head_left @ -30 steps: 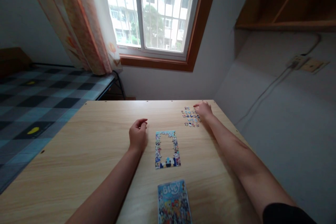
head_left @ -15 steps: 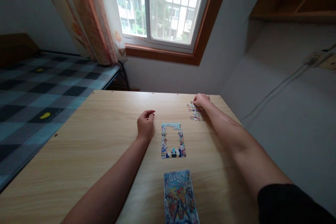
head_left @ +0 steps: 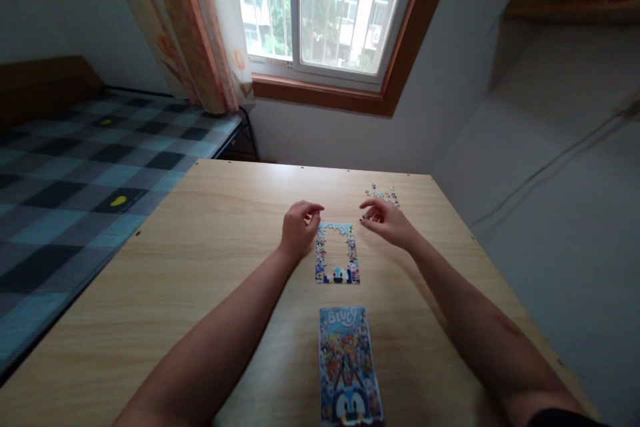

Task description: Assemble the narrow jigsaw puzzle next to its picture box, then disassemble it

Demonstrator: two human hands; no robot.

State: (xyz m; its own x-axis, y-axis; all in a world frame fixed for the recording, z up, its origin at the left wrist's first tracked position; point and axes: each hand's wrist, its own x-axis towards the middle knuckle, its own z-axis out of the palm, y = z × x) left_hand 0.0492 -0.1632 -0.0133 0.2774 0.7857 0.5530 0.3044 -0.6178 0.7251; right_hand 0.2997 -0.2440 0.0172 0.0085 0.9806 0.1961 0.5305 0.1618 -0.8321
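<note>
A partly assembled jigsaw puzzle lies flat on the table, its border joined around a bare middle where the wood shows. My left hand is at the puzzle's upper left corner, thumb and fingers curved and apart, with nothing visible between them. To the right of the puzzle, my right hand pinches a small dark puzzle piece between thumb and fingers. Loose puzzle pieces are scattered just behind that hand, which partly hides them. Nearer to me lies the puzzle box, with "Bluey" printed at its top.
The wooden table reaches toward a wall below a barred window. Left of it stands a bed with a checked cover, beside a hanging curtain. A cable runs along the right wall.
My right hand has come away from the loose pieces toward the puzzle, now with a piece in its fingers. My left hand has moved closer to the puzzle's top corner. The view has shifted slightly.
</note>
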